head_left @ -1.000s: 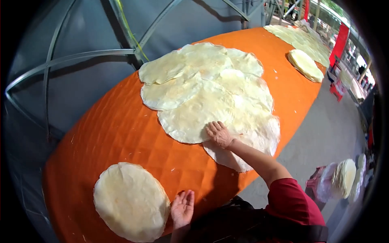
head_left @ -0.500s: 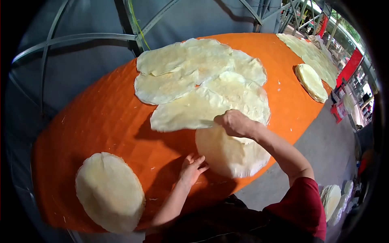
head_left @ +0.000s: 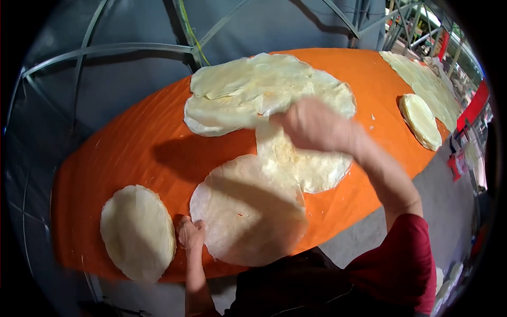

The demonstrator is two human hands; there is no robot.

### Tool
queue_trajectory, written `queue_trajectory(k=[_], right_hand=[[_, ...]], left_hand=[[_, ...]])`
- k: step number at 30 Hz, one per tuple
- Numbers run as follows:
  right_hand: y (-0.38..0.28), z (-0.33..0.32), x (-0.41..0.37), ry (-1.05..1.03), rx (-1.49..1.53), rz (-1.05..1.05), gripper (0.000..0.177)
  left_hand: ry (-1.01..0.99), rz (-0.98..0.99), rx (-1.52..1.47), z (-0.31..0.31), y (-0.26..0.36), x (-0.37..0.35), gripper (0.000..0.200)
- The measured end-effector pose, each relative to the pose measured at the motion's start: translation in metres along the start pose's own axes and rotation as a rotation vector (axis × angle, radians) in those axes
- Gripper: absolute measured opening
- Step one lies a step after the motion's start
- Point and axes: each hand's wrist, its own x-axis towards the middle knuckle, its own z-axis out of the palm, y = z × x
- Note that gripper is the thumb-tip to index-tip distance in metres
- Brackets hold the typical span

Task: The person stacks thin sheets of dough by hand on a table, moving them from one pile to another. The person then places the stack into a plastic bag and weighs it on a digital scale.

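My right hand (head_left: 311, 124), blurred by motion, is closed high over the overlapping pale sheets (head_left: 248, 76). A smeared pale sheet (head_left: 227, 119) stretches left from its fingers. Nearer to me, a large round thin sheet (head_left: 248, 211) lies on the orange cloth (head_left: 132, 153), with a small tear near its middle and a shadow across it. My left hand (head_left: 191, 233) is closed at this round sheet's left edge, its fingertips against the rim. Right of the round sheet, another pale sheet (head_left: 311, 164) lies partly under my right forearm.
A stack of round sheets (head_left: 138, 232) is at the left front. A smaller stack (head_left: 421, 121) and more spread sheets (head_left: 422, 79) lie at the far right. Metal bars (head_left: 111, 48) run along the grey wall behind. A red and white bag (head_left: 458, 164) is beyond the right edge.
My right hand has moved up, away from me. My left hand has moved left and its fingers have closed. The round sheet now lies farther left, and a sheet from the upper group has been lifted.
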Motion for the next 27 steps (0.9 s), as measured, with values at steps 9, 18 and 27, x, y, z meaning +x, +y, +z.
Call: queue_trajectory(k=[9, 18, 27], right_hand=[[-0.070, 0.210, -0.087, -0.586, 0.666, -0.174, 0.050], [-0.088, 0.200, -0.073, -0.040, 1.087, 0.276, 0.080], [-0.096, 0.199, -0.083, -0.023, 0.633, 0.151, 0.034]], left_hand=[[-0.671, -0.231, -1.790, 0.090, 0.044, -0.053, 0.038], [-0.715, -0.045, -1.992, 0.077, 0.061, -0.056, 0.043], [-0.713, 0.127, -1.859, 0.068, 0.070, -0.066, 0.039]])
